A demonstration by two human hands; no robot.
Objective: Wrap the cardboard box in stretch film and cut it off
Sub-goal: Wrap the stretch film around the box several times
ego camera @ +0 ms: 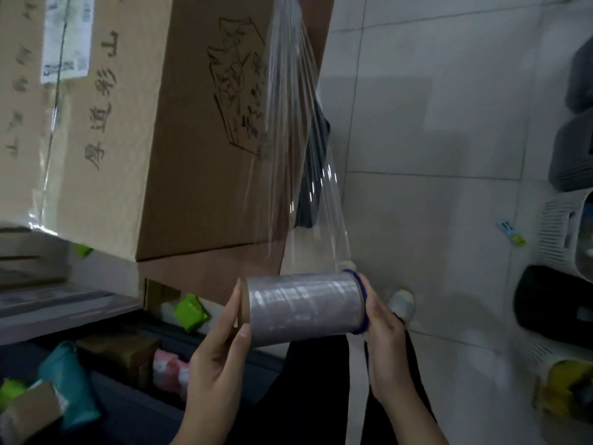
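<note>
A large brown cardboard box (192,139) with black printed characters and a drawing fills the upper left. A white label (65,36) sits on its top face. The stretch film roll (305,308) lies level below the box, held at both ends: my left hand (221,358) at the left end, my right hand (385,345) at the right end with its blue rim. A sheet of clear film (298,139) runs taut from the roll up along the box's right corner.
Pale floor tiles (433,155) spread to the right. Dark and white baskets (564,226) line the right edge. Small green, teal and pink packets (189,311) lie at the lower left beside a small cardboard box (29,409). My dark trousers show below the roll.
</note>
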